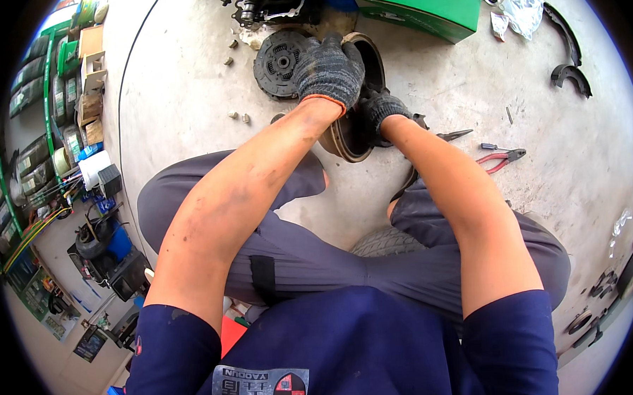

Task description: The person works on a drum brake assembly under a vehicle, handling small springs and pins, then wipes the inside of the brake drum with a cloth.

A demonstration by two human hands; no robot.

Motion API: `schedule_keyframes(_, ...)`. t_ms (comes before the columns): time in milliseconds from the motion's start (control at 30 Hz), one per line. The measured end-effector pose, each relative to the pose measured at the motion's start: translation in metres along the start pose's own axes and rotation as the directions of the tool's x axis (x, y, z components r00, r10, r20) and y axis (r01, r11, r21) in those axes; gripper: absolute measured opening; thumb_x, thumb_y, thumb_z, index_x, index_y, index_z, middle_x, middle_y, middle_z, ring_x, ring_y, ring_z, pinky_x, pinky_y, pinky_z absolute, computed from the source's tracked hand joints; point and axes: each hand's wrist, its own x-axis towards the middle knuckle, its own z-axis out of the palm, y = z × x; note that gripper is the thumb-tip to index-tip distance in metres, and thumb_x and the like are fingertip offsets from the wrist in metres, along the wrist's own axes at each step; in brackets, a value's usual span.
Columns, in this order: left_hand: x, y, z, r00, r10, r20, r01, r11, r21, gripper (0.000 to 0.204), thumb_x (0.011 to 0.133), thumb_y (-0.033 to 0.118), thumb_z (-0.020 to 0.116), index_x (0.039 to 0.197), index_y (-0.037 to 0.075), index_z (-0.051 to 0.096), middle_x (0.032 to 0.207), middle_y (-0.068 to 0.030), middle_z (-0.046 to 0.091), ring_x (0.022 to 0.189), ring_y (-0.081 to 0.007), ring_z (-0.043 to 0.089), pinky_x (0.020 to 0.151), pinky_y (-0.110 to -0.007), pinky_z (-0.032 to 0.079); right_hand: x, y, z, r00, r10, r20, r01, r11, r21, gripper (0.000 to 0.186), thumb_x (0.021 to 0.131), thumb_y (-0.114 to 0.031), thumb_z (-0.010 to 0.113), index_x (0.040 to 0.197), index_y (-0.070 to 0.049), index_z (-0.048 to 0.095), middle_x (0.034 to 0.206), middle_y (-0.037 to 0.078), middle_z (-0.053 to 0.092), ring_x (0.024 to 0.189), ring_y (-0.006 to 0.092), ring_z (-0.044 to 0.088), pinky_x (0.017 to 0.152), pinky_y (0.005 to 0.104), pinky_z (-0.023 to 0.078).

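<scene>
A rusty brown brake drum [339, 141] stands on edge on the floor in front of me, its open hollow facing right. My left hand [331, 68], in a grey knit glove with an orange cuff, is closed over the drum's upper left side. At the hollow, my right hand [383, 108], gloved too, has its fingers curled among dark parts; what they grip is hidden. Just left of my left hand lies a dark round clutch disc [277, 66] with springs around its hub. Beside my right wrist, a dark pointed tool [455, 134] lies on the floor.
Red-handled pliers [502, 160] and a small screwdriver [494, 147] lie to the right. Curved brake shoes [571, 77] are farther right. A green box [421, 9] and a dark engine part [269, 5] stand beyond the drum. Small metal pieces [228, 61] lie left.
</scene>
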Motion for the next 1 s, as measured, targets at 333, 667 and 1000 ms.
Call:
schedule_keyframes(333, -0.001, -0.01, 0.002, 0.998, -0.024, 0.064, 0.024, 1.0, -0.004, 0.036, 0.093, 0.034, 0.052, 0.11, 0.005, 0.066, 0.109, -0.0266, 0.064, 0.099, -0.0433, 0.064, 0.084, -0.052, 0.052, -0.036, -0.052, -0.061, 0.442, -0.278, 0.853, 0.65, 0.755, -0.09, 0.039, 0.094, -0.032, 0.053, 0.128, -0.017, 0.063, 0.115, 0.006, 0.07, 0.099, 0.0235, 0.067, 0.086, 0.0345, 0.052)
schedule_keyframes(667, -0.005, -0.003, 0.002, 0.995, 0.095, -0.035, -0.097, 0.992, -0.075, 0.036, 0.092, 0.034, 0.052, 0.11, 0.006, 0.066, 0.1, -0.0256, 0.066, 0.096, -0.0424, 0.064, 0.083, -0.052, 0.051, 0.007, 0.032, 0.002, 0.99, 0.073, 0.117, -0.022, 0.922, -0.387, 0.035, 0.098, -0.022, 0.051, 0.128, -0.011, 0.064, 0.123, 0.016, 0.067, 0.112, 0.0315, 0.066, 0.09, 0.0442, 0.054)
schedule_keyframes(1000, -0.001, -0.007, 0.002, 0.999, 0.05, -0.012, -0.05, 0.997, -0.058, 0.032, 0.092, 0.032, 0.055, 0.105, 0.005, 0.066, 0.098, -0.0248, 0.065, 0.091, -0.0421, 0.065, 0.08, -0.052, 0.051, -0.05, -0.004, -0.041, 0.348, -0.208, 0.914, -0.162, 0.947, 0.277, 0.007, 0.08, -0.013, 0.062, 0.074, -0.014, 0.059, 0.065, 0.0, 0.056, 0.056, 0.0124, 0.048, 0.052, 0.0306, 0.034)
